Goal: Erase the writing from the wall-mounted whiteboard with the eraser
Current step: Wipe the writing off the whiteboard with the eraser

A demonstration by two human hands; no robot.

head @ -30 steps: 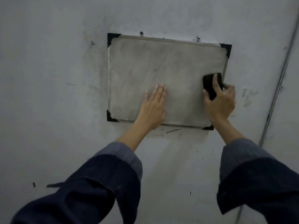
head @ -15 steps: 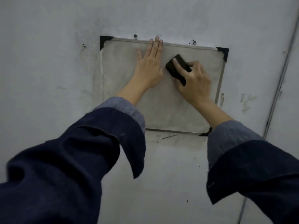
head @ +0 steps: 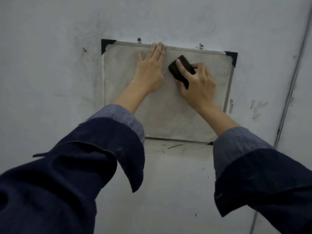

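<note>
Right hand grips the eraser, fingers curled over it, pressed on the whiteboard upper middle; left hand lies flat beside it, fingers straight and together, tips at the top frame. No legible writing visible, only grey smear, so erasing looks nearly done. What the 2 hands and sleeves cover, cannot tell.

Single head-worn wide-angle view, close in, facing a wall square-on at arm's reach. Whiteboard sits centre, slightly toward 12 o'clock; both sleeved forearms enter from 7 and 5 o'clock. No second view.
</note>
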